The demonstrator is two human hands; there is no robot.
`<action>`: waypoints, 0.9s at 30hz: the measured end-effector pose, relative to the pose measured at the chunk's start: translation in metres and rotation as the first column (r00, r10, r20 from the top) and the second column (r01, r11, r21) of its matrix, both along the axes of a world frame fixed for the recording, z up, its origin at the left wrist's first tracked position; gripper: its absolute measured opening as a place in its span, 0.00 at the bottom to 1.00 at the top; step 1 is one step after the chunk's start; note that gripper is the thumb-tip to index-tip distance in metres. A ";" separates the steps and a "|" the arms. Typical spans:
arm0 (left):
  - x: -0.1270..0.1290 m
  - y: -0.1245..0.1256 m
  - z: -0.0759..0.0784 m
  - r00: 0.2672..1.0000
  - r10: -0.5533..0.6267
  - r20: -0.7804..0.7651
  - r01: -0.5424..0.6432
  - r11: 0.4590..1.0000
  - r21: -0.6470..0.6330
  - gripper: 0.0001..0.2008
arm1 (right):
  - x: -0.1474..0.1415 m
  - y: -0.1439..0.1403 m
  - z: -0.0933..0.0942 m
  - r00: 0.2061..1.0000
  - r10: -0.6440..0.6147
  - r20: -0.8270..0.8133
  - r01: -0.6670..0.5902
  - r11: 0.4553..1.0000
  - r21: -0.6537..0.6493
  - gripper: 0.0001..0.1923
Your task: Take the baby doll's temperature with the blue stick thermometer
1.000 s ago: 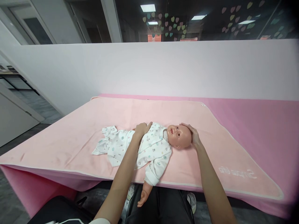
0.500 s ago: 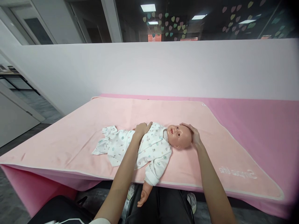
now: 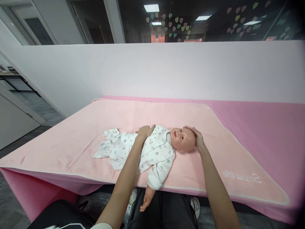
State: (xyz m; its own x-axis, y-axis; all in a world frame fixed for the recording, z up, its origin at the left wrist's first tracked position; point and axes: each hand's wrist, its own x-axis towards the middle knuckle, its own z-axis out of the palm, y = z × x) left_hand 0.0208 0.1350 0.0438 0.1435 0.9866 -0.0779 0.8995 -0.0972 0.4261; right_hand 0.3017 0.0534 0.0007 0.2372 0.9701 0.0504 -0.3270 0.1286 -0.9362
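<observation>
A baby doll (image 3: 183,139) in a white printed sleepsuit (image 3: 154,152) lies on its back on a light pink blanket (image 3: 71,140), head to the right. My left hand (image 3: 145,132) rests flat on the doll's chest, fingers over its far side. My right hand (image 3: 197,137) cups the top of the doll's head. One doll arm (image 3: 147,197) hangs over the near edge of the table.
The blanket covers a table with a darker pink cloth (image 3: 269,127), which shows bare on the right. A white partition wall (image 3: 152,70) stands close behind it. Dark windows are above, and grey floor (image 3: 35,111) lies to the left. My dark-clothed legs (image 3: 164,210) are under the near edge.
</observation>
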 end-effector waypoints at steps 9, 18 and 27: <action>0.000 -0.003 -0.002 0.989 -0.035 0.143 0.025 0.997 0.071 0.26 | -0.004 0.000 0.000 0.998 0.031 0.059 -0.031 1.000 -0.004 0.23; -0.002 -0.007 0.008 0.387 -0.115 0.915 0.067 0.993 0.097 0.23 | 0.005 -0.002 0.005 0.996 -0.080 0.025 0.078 0.994 0.082 0.22; 0.021 -0.037 0.009 0.597 -0.501 0.626 0.576 0.811 0.099 0.16 | -0.001 -0.015 0.028 0.950 -0.303 0.074 0.278 0.930 0.240 0.17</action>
